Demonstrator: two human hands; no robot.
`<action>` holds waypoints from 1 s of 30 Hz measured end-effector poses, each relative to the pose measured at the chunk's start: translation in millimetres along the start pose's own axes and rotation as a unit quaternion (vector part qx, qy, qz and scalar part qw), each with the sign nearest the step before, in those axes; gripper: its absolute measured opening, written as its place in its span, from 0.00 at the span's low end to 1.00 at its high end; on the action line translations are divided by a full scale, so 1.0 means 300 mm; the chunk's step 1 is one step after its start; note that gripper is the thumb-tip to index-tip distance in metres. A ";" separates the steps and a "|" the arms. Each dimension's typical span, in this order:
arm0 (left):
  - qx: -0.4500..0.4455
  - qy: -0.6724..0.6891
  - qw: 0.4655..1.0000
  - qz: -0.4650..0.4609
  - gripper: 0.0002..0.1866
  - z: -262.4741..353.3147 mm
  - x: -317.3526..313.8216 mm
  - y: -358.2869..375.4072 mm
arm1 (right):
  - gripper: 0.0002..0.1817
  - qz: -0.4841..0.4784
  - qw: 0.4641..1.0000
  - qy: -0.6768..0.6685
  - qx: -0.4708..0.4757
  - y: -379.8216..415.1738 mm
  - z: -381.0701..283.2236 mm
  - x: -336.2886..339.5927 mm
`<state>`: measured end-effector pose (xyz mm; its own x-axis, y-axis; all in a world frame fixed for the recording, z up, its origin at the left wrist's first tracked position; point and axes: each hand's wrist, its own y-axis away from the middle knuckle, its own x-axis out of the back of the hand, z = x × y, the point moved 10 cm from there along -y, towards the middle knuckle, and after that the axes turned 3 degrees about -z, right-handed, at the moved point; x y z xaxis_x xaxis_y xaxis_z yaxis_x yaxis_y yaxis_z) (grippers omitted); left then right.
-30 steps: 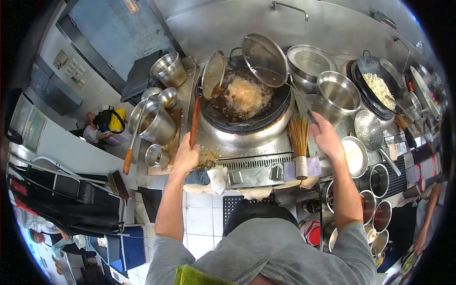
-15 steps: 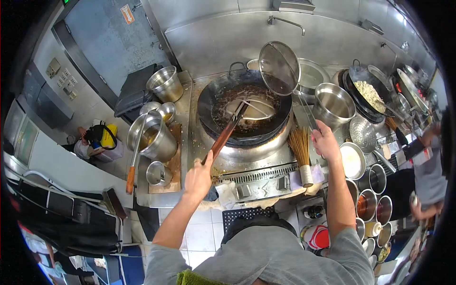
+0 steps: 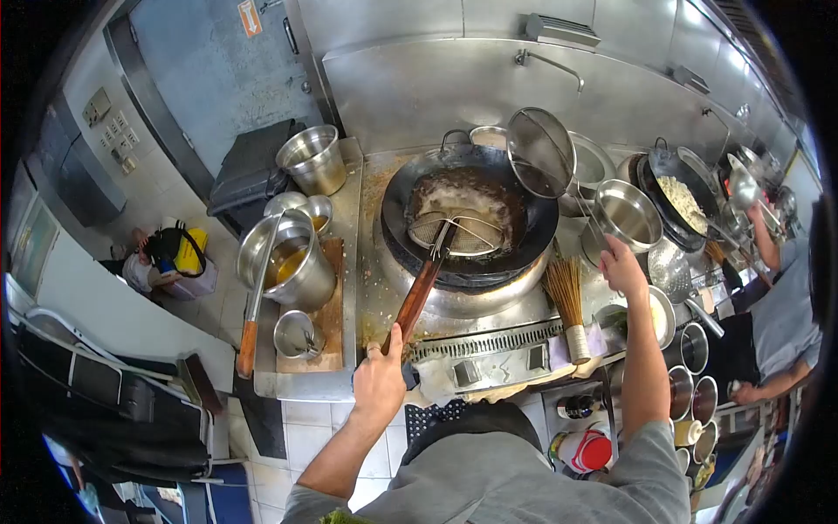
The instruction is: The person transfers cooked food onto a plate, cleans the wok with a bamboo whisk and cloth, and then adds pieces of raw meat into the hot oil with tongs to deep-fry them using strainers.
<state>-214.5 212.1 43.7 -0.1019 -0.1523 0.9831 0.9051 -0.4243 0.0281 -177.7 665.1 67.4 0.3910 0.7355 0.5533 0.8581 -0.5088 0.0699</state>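
Observation:
My left hand (image 3: 380, 377) is closed around the wooden handle of a strainer (image 3: 421, 288). The strainer's wire-mesh basket (image 3: 484, 237) sits in the near part of a large black wok (image 3: 532, 249), in dark, foaming liquid (image 3: 467, 186). My right hand (image 3: 625, 269) is closed on the thin metal handle of a round mesh skimmer (image 3: 539, 148). The skimmer's mesh is held up over the wok's far right rim, and it looks bare. A bamboo brush (image 3: 567, 297) stands between the wok and my right hand.
Steel pots (image 3: 314, 162) and a ladle with a wooden handle (image 3: 247, 348) are on the left counter. Right of the wok are a steel pot (image 3: 627, 214), a perforated ladle (image 3: 670, 272) and a second wok with pale food (image 3: 679, 201). A co-worker (image 3: 777, 306) is at far right.
The strainer's basket shows more mesh above the liquid than before. My right hand still holds the skimmer over the rim. The camera view has shifted, and the co-worker's arm now reaches toward the stove.

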 end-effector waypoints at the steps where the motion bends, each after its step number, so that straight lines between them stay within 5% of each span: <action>1: 0.002 -0.002 1.000 0.005 0.38 -0.002 -0.004 0.018 | 0.25 -0.016 0.998 0.054 0.008 -0.037 0.002 -0.010; 7: 0.025 0.007 0.999 0.031 0.35 0.001 -0.035 0.072 | 0.24 -0.162 0.986 -0.003 -0.023 -0.263 0.084 -0.152; 17: 0.059 0.137 0.987 0.059 0.25 0.044 0.051 0.152 | 0.21 -0.376 0.923 -0.074 0.020 -0.326 -0.112 -0.309; 30: 0.047 0.165 0.984 0.050 0.25 0.007 0.055 0.172 | 0.22 -0.356 0.901 -0.248 -0.028 -0.300 -0.025 -0.344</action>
<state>-168.5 189.6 61.6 -0.1239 -0.4770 0.8701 0.9499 -0.3105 -0.0349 -297.7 631.6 10.3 -0.1393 0.9865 -0.0857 0.9372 0.1593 0.3103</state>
